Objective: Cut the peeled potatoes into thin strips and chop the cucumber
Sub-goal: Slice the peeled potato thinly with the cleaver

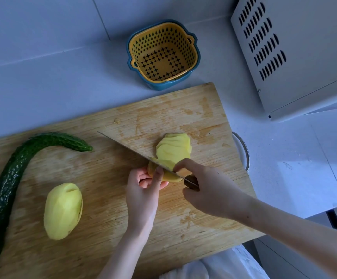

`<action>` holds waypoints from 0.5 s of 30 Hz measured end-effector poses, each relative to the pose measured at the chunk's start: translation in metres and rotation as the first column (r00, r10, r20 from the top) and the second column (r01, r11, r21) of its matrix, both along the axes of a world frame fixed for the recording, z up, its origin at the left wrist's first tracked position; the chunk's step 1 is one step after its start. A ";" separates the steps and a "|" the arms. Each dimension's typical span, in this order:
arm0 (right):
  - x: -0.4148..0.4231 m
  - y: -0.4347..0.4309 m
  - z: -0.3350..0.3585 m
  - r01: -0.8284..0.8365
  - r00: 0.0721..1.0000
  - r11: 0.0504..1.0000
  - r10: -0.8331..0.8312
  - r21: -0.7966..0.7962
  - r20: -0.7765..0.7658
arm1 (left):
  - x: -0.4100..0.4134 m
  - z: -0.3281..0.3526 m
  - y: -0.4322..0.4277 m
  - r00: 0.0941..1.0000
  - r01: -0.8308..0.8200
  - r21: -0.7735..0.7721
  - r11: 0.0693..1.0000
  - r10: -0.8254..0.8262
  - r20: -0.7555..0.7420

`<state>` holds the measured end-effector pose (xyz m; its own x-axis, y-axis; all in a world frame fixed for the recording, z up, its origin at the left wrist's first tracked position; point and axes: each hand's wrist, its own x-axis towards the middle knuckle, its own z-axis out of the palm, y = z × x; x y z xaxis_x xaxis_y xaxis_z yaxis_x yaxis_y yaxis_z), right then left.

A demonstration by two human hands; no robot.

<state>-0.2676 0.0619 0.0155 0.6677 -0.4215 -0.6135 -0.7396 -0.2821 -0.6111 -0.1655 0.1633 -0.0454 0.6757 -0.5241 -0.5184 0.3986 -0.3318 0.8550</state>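
Note:
On the wooden cutting board (pixel 107 218) my left hand (pixel 143 188) holds the remaining end of a peeled potato (pixel 171 178) with curled fingers. My right hand (pixel 209 188) grips the dark handle of a knife (pixel 131 150), index finger laid on the blade's spine. The blade stands on the potato between the held piece and a fanned stack of slices (pixel 173 148) lying beyond it. A whole peeled potato (pixel 63 210) lies at the board's near left. A long curved dark green cucumber (pixel 12 178) lies uncut along the left side.
A yellow strainer basket nested in a blue bowl (pixel 162 55) stands on the white counter behind the board. A grey vented range hood (pixel 292 53) overhangs at upper right. A round metal rim (pixel 244 150) peeks out beside the board's right edge.

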 end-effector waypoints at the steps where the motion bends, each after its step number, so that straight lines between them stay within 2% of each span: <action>1: 0.001 -0.002 -0.001 -0.010 1.000 1.000 0.010 0.028 -0.016 | 0.000 0.000 0.000 1.000 -0.001 -0.003 1.000 0.001 -0.006; 6: 0.006 -0.012 -0.012 0.041 0.996 0.992 -0.031 0.121 -0.081 | 0.000 0.000 0.000 1.000 -0.001 -0.025 1.000 0.001 -0.013; 8: 0.007 -0.015 -0.013 0.064 0.995 0.992 -0.055 0.109 -0.082 | 0.000 0.000 0.000 1.000 0.007 -0.025 1.000 -0.007 0.000; 11: 0.005 -0.013 -0.006 0.010 0.998 1.000 -0.011 -0.029 -0.056 | 0.000 0.000 0.000 1.000 0.017 -0.013 1.000 -0.017 0.026; 15: -0.008 -0.010 0.014 0.019 0.997 0.972 -0.036 -0.234 -0.068 | 0.000 -0.001 0.001 0.998 0.030 -0.014 0.999 -0.029 0.051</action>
